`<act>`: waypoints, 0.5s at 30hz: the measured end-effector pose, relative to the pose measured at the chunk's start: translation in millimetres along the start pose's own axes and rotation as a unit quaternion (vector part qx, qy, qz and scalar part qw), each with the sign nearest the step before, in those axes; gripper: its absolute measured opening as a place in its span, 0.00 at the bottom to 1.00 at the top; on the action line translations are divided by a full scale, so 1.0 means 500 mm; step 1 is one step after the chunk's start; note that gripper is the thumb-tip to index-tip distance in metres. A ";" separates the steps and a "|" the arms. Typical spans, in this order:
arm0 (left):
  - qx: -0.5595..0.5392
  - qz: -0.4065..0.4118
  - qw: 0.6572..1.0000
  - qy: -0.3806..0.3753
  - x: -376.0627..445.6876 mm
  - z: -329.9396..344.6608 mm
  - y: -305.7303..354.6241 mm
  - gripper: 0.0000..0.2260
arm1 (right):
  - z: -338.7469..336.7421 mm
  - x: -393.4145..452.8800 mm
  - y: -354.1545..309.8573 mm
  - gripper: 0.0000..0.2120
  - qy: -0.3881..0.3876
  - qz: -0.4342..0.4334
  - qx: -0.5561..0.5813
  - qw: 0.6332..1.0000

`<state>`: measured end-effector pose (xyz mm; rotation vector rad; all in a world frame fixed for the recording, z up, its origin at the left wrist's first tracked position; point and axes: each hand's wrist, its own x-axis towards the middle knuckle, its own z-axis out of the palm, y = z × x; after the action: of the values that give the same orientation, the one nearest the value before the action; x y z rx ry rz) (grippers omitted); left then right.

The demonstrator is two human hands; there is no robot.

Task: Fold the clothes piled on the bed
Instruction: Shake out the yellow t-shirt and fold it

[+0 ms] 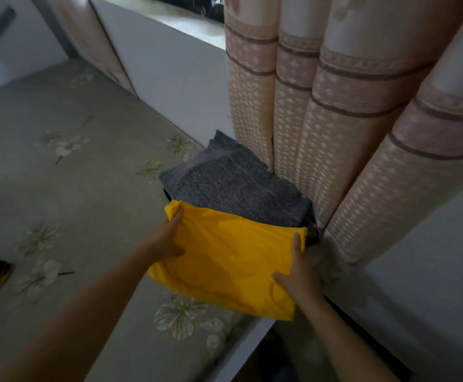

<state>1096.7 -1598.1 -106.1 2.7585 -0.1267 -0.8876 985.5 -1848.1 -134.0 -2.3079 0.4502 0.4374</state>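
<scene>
Holding the folded yellow shirt (230, 260) by its sides over the grey knit stack (230, 186) at the bed (73, 188) corner | left hand (167, 238) and right hand (299, 274) are pinching its edges, thumbs on top | we are judging it light, soft, floppy; we are supporting both sides.
</scene>
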 end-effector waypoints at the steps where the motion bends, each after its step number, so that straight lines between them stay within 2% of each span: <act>1: 0.003 -0.005 1.000 0.009 0.026 -0.018 0.009 0.44 | -0.007 0.032 -0.005 0.48 -0.002 -0.005 0.014 1.000; 7: 0.032 -0.015 0.993 0.109 0.211 -0.203 0.053 0.45 | -0.050 0.211 -0.090 0.45 0.011 -0.044 0.137 0.990; 11: 0.064 -0.001 0.983 0.172 0.321 -0.313 0.068 0.42 | -0.031 0.303 -0.148 0.46 0.043 -0.035 0.202 0.978; 13: 0.118 -0.009 0.973 0.197 0.374 -0.318 0.084 0.40 | -0.008 0.335 -0.153 0.46 0.066 -0.004 0.216 0.974; 15: 0.164 -0.061 0.960 0.217 0.406 -0.269 0.096 0.38 | 0.025 0.347 -0.137 0.45 0.055 0.053 0.216 0.973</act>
<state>1339.6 -1649.1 -102.3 3.2266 -0.0251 -0.2837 1166.0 -1826.2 -176.7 -1.8958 0.6561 0.2338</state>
